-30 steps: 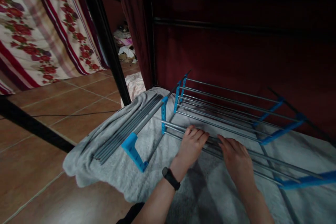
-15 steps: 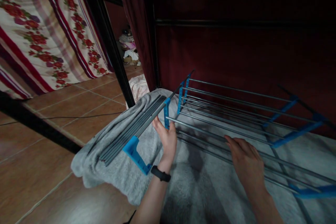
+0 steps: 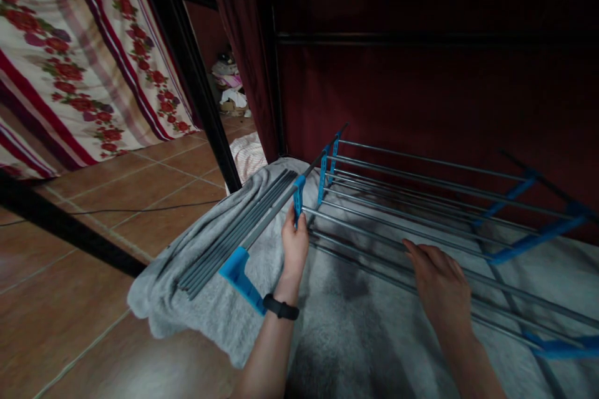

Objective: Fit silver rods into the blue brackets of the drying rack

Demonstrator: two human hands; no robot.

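Observation:
A shoe rack of grey metal rods and blue plastic brackets lies across a grey blanket [image 3: 327, 343]. My left hand [image 3: 294, 246], with a black band at its wrist, pinches the lower part of a blue bracket [image 3: 299, 186] at the rack's left side. From that bracket a metal rod [image 3: 355, 223] runs to the right. My right hand [image 3: 442, 283] is closed around this rod farther along, its fingertips partly hidden. Another blue bracket [image 3: 241, 280] sits at the near end of the left side pole [image 3: 266, 221].
Several loose grey rods [image 3: 234, 237] lie bundled on the blanket, left of the rack. Black bed-frame posts [image 3: 196, 68] stand around it, with a dark red curtain [image 3: 421, 100] behind. A thin cable [image 3: 140, 209] crosses the tiled floor.
My left hand has shifted up and closed on the blue bracket, where its fingers were spread under the side pole. The rack has moved slightly right. My right hand stays on the rod.

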